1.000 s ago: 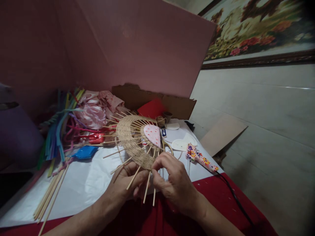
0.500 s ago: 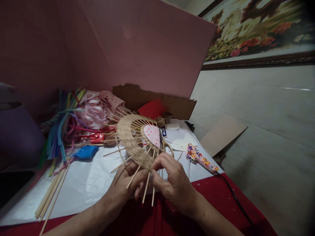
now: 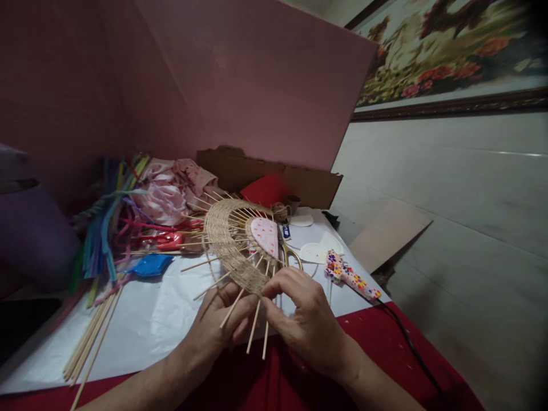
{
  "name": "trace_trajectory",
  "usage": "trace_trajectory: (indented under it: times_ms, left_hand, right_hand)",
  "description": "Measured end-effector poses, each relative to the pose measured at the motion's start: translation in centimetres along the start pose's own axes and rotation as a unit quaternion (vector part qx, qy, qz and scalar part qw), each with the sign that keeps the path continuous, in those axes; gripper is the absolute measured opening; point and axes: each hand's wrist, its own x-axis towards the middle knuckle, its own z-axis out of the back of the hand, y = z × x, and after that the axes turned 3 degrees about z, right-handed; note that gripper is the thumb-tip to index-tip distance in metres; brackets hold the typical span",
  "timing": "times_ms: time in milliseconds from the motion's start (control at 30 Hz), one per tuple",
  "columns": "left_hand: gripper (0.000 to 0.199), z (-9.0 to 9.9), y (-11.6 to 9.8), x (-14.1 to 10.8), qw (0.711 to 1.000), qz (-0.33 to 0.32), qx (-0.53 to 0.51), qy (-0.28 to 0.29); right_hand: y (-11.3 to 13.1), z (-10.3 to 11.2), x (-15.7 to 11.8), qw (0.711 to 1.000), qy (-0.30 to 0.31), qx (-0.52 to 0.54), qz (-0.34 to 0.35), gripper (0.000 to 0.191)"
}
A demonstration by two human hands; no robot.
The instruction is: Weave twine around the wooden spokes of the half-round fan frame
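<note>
A half-round woven twine piece (image 3: 225, 240) with thin wooden sticks fanning outward is held up over the table. At its inner edge sits a pink dotted fabric half-disc (image 3: 264, 235). My left hand (image 3: 222, 319) grips the lower woven edge and sticks from the left, its thumb across a stick. The fingers of my right hand (image 3: 295, 308) are pinched at the lower right end of the weave, beside the sticks that point toward me. A loose strand of twine curves down the left side of the piece.
Gold-handled scissors (image 3: 292, 257) and a flowered glue gun (image 3: 351, 277) with a black cord lie to the right. Wooden sticks (image 3: 92, 337), a blue packet (image 3: 150, 265), pipe cleaners (image 3: 100, 234) and pink fabric (image 3: 165, 194) are on the left. Cardboard (image 3: 240, 168) stands behind.
My right fingers have shifted very slightly left along the edge of the weave. The lower stick ends have moved slightly left. Both hands keep their hold.
</note>
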Motion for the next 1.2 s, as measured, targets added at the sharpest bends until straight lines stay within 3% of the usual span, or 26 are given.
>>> trace_trajectory:
  times_ms: [200,467,700,1067,1200]
  left_hand:
    - [0.015,-0.2,-0.4,0.0,1.0,0.002,0.018,0.005]
    - [0.024,-0.4,-0.7,0.3,1.0,-0.02,0.008,0.001]
    - [0.027,-0.5,-0.2,0.2,1.0,0.01,-0.008,-0.016]
    - [0.02,-0.8,-0.6,0.0,0.999,0.013,-0.036,-0.029]
    - [0.016,-0.4,0.2,0.1,0.999,0.015,-0.039,-0.033]
  right_hand:
    - [-0.2,-0.3,0.0,0.999,0.013,-0.02,0.022,0.007]
    - [-0.4,-0.3,-0.1,0.999,0.044,0.017,-0.012,0.008]
    - [-0.1,-0.2,0.1,0.998,0.054,0.013,-0.024,0.008]
    - [-0.2,-0.5,0.1,0.999,0.031,0.034,-0.02,0.007]
    - [0.0,0.8,0.2,0.996,0.006,0.07,-0.05,0.01]
